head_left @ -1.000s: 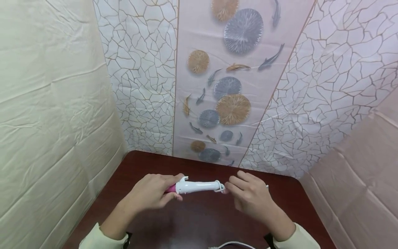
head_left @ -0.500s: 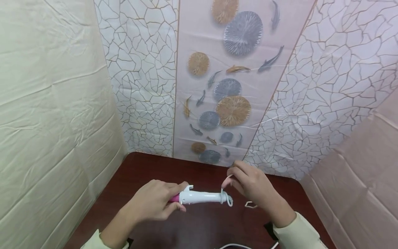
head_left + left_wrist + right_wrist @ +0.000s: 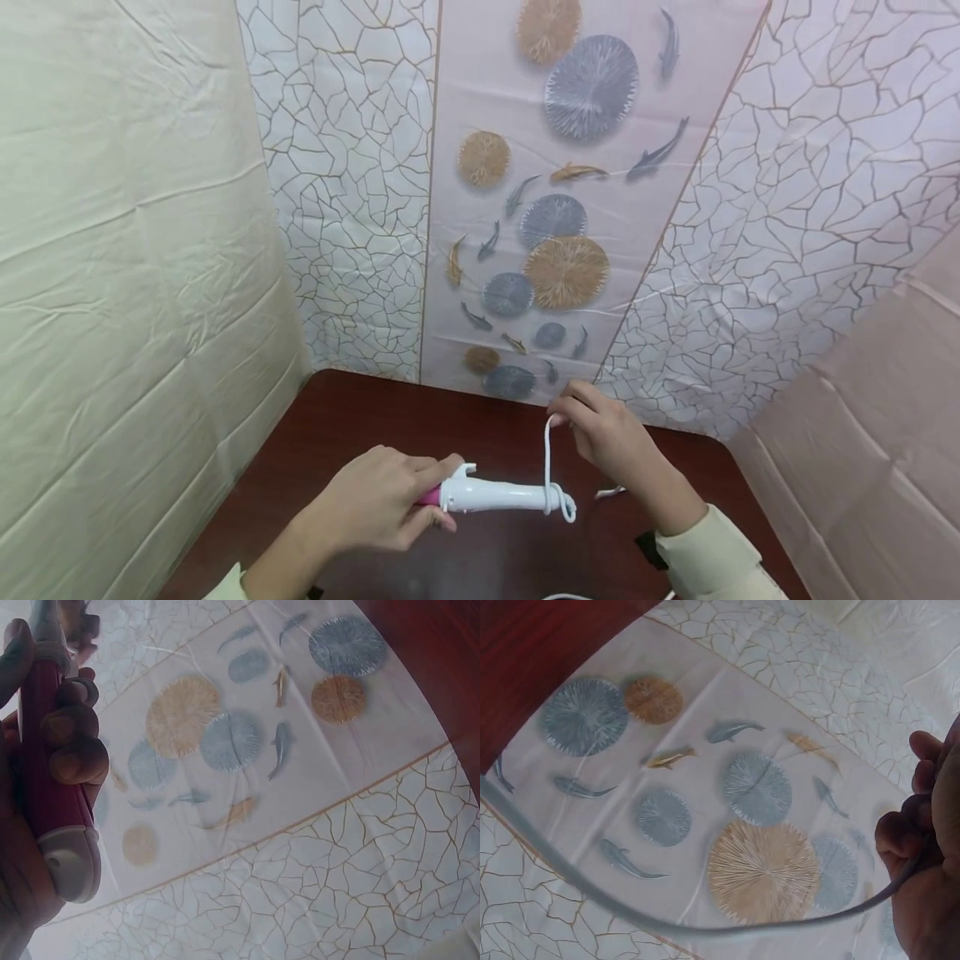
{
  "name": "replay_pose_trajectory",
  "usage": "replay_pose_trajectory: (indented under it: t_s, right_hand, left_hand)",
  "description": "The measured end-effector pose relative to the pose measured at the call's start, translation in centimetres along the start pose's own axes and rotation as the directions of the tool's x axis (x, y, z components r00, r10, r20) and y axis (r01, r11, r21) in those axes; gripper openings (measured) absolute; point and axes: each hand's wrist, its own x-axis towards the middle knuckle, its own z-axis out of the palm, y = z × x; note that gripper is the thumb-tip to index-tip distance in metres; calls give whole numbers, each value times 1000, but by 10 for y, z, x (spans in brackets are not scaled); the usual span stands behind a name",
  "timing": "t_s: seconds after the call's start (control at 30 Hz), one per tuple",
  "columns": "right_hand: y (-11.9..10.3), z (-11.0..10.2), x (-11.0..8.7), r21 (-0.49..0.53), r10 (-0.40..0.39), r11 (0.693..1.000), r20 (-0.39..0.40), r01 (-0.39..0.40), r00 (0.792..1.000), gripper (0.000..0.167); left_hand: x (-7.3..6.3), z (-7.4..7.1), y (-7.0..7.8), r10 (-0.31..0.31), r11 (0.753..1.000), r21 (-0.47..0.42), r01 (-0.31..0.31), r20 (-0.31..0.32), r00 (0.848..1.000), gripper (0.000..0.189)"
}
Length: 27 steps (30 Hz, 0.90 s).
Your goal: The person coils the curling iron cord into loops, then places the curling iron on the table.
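Note:
My left hand (image 3: 375,500) grips the pink part of a white and pink curling iron (image 3: 498,497), which lies almost level above the table. In the left wrist view, fingers wrap round the pink body, and its white rounded end (image 3: 71,870) sticks out below them. A white lever (image 3: 465,470) stands up beside the thumb side. From the iron's right end a white cord (image 3: 547,454) loops round the handle and rises to my right hand (image 3: 611,433), which pinches it. The right wrist view shows the cord (image 3: 697,930) running in a long curve from the curled fingers.
A dark red-brown table (image 3: 360,421) lies below. More white cord (image 3: 610,492) shows beneath the right hand, and another stretch (image 3: 566,597) crosses the bottom edge. Patterned cloth (image 3: 360,208) hangs behind the table, with plain cream cloth (image 3: 135,292) at the left.
My right hand has lifted up and away from the iron's end, drawing out a length of cord. The left hand and curling iron have shifted slightly down and right.

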Motion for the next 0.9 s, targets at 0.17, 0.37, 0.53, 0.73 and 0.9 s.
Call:
replay_pose_trajectory:
  t_s: [0.17, 0.37, 0.53, 0.73, 0.9]
  right_hand:
    - [6, 6, -5, -56, 75, 996, 27, -74, 997, 42]
    - [14, 20, -17, -157, 139, 978, -9, -138, 990, 52]
    - [14, 31, -30, -104, 155, 983, 11, -153, 988, 37]
    - [8, 40, -39, -79, 165, 984, 29, -163, 986, 11]
    - [5, 45, -43, -104, 176, 980, 49, -170, 983, 18]
  left_hand:
    - [0, 1, 3, 6, 1000, 14, -6, -2, 1000, 57]
    - [3, -4, 0, 14, 1000, 11, -14, -22, 1000, 58]
    - [5, -7, -5, 2, 1000, -14, -2, -46, 999, 61]
    - [4, -7, -6, -6, 998, -70, 6, -1, 1000, 70]
    - [4, -8, -9, 4, 999, -51, -3, 16, 1000, 71]
